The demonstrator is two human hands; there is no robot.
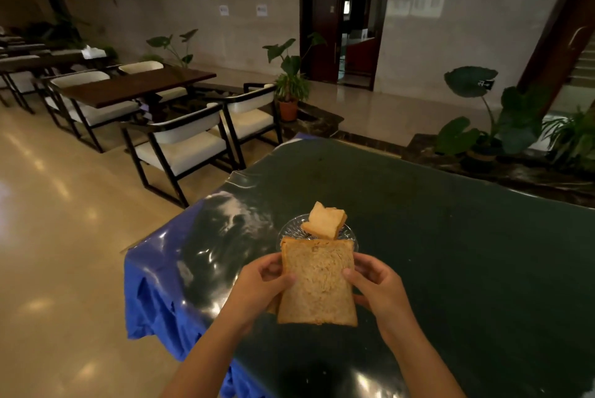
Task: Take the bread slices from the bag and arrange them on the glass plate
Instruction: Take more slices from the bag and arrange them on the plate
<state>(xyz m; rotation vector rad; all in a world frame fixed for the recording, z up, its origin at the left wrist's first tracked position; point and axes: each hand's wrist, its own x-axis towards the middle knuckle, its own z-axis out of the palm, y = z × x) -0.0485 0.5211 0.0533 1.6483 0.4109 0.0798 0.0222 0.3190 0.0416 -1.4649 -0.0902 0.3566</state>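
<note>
A brown square bread slice point(317, 281) is held upright above the table, just in front of the glass plate point(287, 231). My left hand point(260, 285) pinches its left edge and my right hand point(375, 285) grips its right edge. Behind it, a thinner edge of another slice shows at the left side. On the small clear glass plate lie paler bread slices point(325, 222), stacked and tilted. The held slice hides the plate's near part. No bag is visible.
The table point(450, 252) has a dark glossy top over a blue cloth point(151, 294) hanging at its left edge. Beyond the left edge stand white-cushioned chairs point(183, 149) and a dark dining table point(135, 85). Potted plants point(483, 127) line the far side.
</note>
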